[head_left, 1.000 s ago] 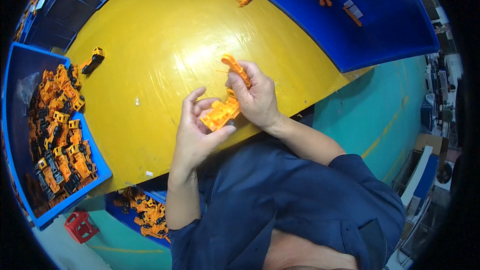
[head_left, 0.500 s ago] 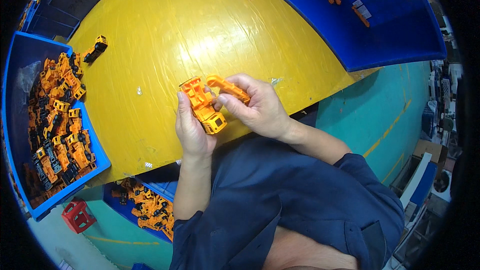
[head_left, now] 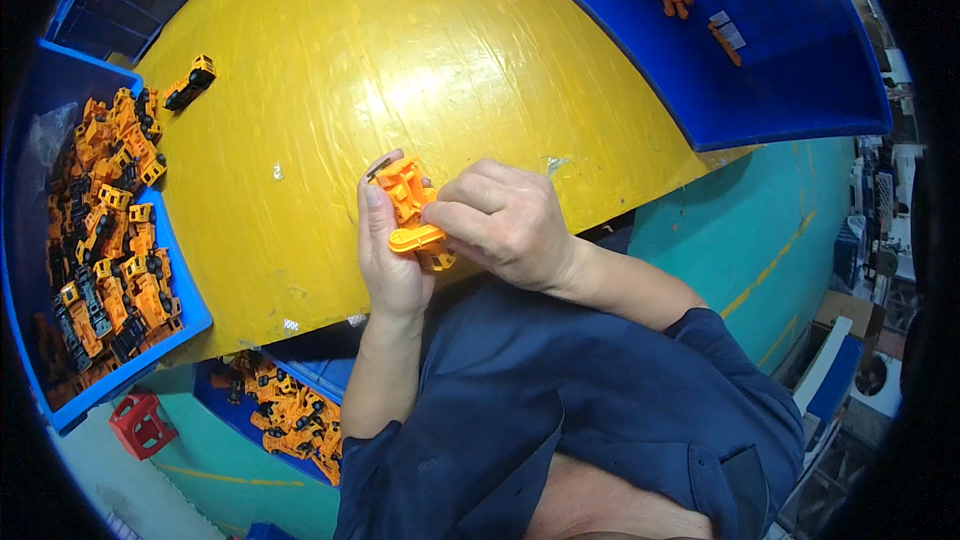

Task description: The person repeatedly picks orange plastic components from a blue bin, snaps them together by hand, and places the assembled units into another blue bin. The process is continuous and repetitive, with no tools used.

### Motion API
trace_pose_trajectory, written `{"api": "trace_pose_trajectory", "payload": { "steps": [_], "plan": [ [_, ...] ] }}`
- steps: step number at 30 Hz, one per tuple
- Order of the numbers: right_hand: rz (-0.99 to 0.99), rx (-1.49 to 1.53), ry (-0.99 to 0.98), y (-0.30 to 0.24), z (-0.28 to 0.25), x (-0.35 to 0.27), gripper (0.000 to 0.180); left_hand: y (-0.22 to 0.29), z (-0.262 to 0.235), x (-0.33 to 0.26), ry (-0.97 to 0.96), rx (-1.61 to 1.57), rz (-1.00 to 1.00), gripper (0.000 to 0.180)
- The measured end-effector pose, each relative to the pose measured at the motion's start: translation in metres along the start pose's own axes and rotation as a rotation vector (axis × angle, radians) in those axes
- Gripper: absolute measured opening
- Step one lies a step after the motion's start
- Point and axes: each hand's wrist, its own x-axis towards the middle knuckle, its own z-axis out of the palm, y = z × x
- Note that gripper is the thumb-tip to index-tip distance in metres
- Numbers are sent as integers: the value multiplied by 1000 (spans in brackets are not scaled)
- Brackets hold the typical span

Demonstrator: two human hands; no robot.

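My left hand is closed round an orange toy truck, its thumb along one side and fingertips showing past the far end. The truck's open body faces up. In my right hand an orange toy crane arm is pinched between thumb and fingers; its rounded end lies across the truck near the cab. Whether the two parts are joined cannot be made out, since my right fingers hide the contact. Both hands are above the near edge of the yellow table.
At the left, a blue bin holds many toy trucks, with one truck on the table beside it. A big blue tray of orange arms stands at the far right. Below the table are another blue bin and a red stool.
My right hand has turned the crane arm and brought it from beside the truck to across it near the cab. My left hand still holds the truck.
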Motion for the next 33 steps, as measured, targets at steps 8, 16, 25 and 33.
{"api": "trace_pose_trajectory", "payload": {
  "steps": [8, 16, 25, 33],
  "plan": [
    [372, 203, 27, -12, 7, -9, 22, -2, 0, -1, 30, 138, 104, 57],
    [169, 53, -86, -8, -6, 0, 25, -3, -3, 5, -21, 371, 227, 58],
    [714, 455, -190, -10, 0, 0, 23, -2, -2, 6, 89, 233, 181, 54],
    [413, 138, -178, -12, 5, -1, 26, -3, 5, 6, 124, 282, 248, 54]
  ]
}}
